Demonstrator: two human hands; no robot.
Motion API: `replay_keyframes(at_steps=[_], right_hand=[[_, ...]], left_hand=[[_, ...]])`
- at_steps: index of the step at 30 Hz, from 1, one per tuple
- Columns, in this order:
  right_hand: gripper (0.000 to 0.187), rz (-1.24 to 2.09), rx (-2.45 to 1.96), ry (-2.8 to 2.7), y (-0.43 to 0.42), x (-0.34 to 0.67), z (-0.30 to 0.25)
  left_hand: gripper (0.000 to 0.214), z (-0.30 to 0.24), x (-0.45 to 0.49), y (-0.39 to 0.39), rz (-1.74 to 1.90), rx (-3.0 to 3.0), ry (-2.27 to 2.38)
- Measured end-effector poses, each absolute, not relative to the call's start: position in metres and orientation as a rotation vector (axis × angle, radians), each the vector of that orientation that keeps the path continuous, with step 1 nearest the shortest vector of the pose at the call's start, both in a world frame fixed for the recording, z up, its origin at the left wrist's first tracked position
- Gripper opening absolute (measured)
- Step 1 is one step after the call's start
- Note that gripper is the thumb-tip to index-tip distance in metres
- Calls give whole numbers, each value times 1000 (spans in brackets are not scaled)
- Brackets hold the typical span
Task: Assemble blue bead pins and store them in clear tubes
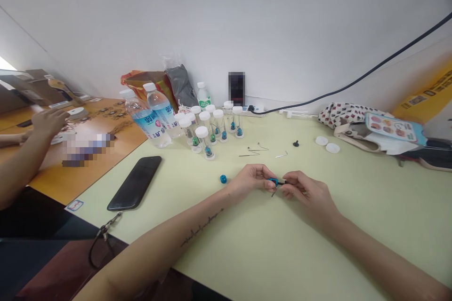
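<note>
Between finger and thumb my left hand (254, 178) pinches a small blue part (273, 181) with an opening in it. A thin metal pin sticks out below that part. My right hand (305, 190) is closed on a small black rod-like piece (281, 183), whose tip meets the blue part; whether it goes inside I cannot tell. Left of my left hand lies a round blue knob (223, 178). Beyond the hands are a small hex key (281, 154), thin metal pins with wire (249, 155) and a black flanged piece (295, 143).
Several clear tubes with white caps (202, 132) hold small blue or green parts. Two water bottles (155, 124) and a black phone (134, 183) stand or lie left. White caps (332, 148) and a patterned pouch (341, 115) are right. Another person's hand (49, 122) works at the orange table.
</note>
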State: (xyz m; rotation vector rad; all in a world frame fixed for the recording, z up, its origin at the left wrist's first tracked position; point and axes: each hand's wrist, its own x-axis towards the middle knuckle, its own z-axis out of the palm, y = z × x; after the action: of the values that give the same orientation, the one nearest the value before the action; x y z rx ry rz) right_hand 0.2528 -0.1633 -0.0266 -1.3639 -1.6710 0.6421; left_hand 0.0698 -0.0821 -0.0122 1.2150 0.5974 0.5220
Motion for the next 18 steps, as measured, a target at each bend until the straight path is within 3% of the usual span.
replay_keyframes(at_steps=[18], right_hand=[[15,731,-1390,-1661,-162,254,-27]], left_hand=[[36,-13,70,-82,508,1230,585]])
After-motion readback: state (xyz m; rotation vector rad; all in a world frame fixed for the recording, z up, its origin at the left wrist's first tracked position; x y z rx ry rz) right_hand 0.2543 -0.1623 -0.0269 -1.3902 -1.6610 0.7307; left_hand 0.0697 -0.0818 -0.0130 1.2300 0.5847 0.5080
